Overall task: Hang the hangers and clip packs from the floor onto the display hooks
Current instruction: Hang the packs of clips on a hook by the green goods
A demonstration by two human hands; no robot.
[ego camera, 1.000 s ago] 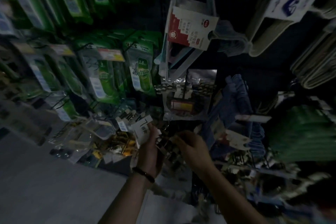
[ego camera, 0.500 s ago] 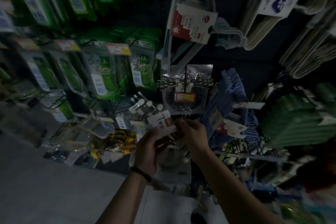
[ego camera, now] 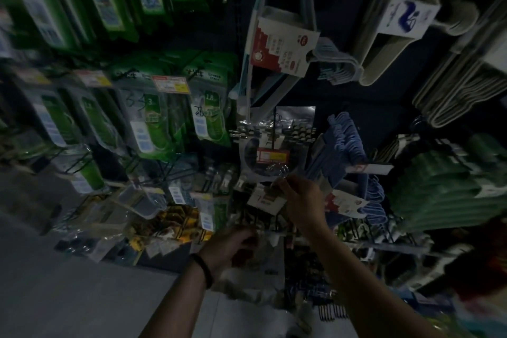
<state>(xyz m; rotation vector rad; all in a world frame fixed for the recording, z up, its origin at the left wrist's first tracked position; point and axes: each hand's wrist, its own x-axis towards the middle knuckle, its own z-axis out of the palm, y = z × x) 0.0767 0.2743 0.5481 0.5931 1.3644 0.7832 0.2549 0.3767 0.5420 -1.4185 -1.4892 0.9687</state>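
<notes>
Centre of frame, dim light. Right hand point(ego camera: 303, 202) pinched on clip pack point(ego camera: 265, 199) header card, just below hanging pack with red price tag point(ego camera: 273, 156). Left hand point(ego camera: 229, 248) lower centre, curled; grip state undeterminable, blurred. Blue hangers point(ego camera: 346, 143) right of centre.

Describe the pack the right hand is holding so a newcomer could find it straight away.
Start at the red-and-white card on the pale hangers at top centre, then drop past the clear clip pack with its red-and-yellow price tag. Just below, the right hand pinches a pack with a white header card, handwritten "7".
</notes>
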